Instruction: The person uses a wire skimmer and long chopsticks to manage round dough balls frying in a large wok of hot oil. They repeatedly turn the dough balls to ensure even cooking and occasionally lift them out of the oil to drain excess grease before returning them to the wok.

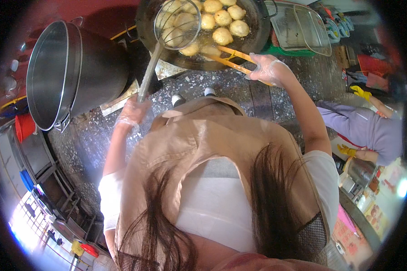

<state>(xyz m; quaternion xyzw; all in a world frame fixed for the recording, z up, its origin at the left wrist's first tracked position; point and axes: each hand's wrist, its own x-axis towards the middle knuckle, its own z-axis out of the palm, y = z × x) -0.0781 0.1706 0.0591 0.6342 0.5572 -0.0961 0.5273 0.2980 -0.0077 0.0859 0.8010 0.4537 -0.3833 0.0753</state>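
My left hand point(133, 110), in a clear plastic glove, grips the handle of a wire-mesh skimmer point(178, 23). The skimmer's round basket is over the left part of a large dark wok point(257, 37). Several golden fried dough balls point(223, 17) float in the wok's oil, and some show through the mesh. Also gloved in clear plastic, my right hand point(267, 68) is closed around a pair of long wooden tongs or joined chopsticks point(235, 56). Their tips reach a dough ball point(211, 51) at the wok's near edge; whether they pinch it I cannot tell.
A tall metal pot point(98, 64) stands left of the wok. Clear plastic bins point(288, 28) sit at its right, above a green tray point(285, 50). Another person point(369, 128) in yellow gloves is at far right. A metal rack point(54, 169) lines the left side.
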